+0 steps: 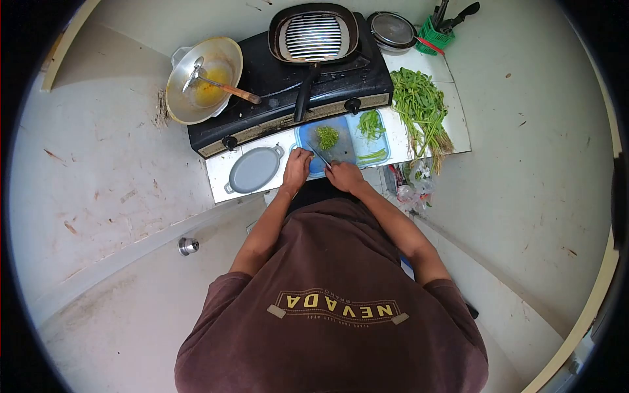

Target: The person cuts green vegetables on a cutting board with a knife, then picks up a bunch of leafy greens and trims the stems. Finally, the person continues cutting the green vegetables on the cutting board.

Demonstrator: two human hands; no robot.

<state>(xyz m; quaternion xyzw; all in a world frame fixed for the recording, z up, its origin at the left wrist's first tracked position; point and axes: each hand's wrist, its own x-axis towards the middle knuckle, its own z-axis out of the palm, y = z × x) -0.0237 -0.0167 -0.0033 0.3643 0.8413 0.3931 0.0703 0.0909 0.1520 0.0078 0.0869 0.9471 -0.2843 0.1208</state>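
Note:
My right hand (345, 177) is closed around a knife (318, 154), whose blade points up and left over the blue cutting board (303, 135). My left hand (297, 169) rests at the board's left edge, near the blade's tip. Its fingers are curled together, and what they hold, if anything, is too small to make out. A small heap of finely chopped greens (327, 137) lies on the board just beyond the blade. On the board's right side are cut leaves (371, 125) and some short green stalks (372, 157).
A black gas stove (262, 82) with a grill pan (313, 34) stands behind the board. A wok (175, 98) with a ladle (226, 88) sits left. A grey oval plate (255, 170) lies nearby; leafy greens (419, 98), a lidded pot (393, 29) and a green basket (434, 37) are right.

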